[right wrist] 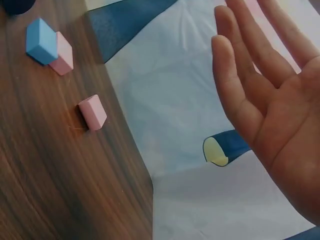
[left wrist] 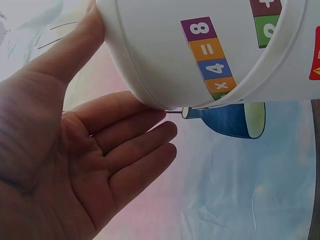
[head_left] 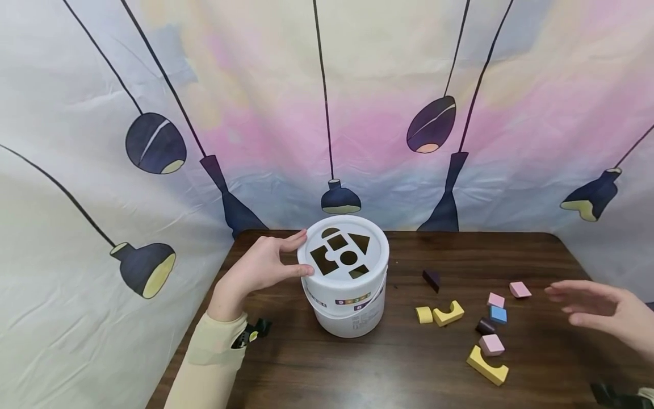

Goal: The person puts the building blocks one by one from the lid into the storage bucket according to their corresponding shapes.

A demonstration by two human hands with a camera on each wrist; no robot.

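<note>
A white lidded bucket (head_left: pixel 347 318) stands on the table, its lid (head_left: pixel 375 255) cut with several shaped holes. At the lid's left rim, my left hand (head_left: pixel 263 264) rests with thumb and index finger spread along the edge. In the left wrist view the other fingers of my left hand (left wrist: pixel 95 140) lie loosely extended beside the bucket wall (left wrist: pixel 155 55). My right hand (head_left: pixel 608 309) hovers at the right, fingers extended and holding nothing. Nearest it on the table is a pink block (head_left: pixel 520 289), also visible as a pink block (right wrist: pixel 93 112) in the right wrist view.
Between bucket and right hand lie several blocks: a dark triangular block (head_left: pixel 431 280), a yellow half-round block (head_left: pixel 424 314), yellow arch blocks (head_left: pixel 448 316) (head_left: pixel 485 366), a blue block (head_left: pixel 498 314), a dark cylinder (head_left: pixel 485 326) and more pink blocks (head_left: pixel 492 345). A lamp-printed cloth (head_left: pixel 286 142) hangs behind the table.
</note>
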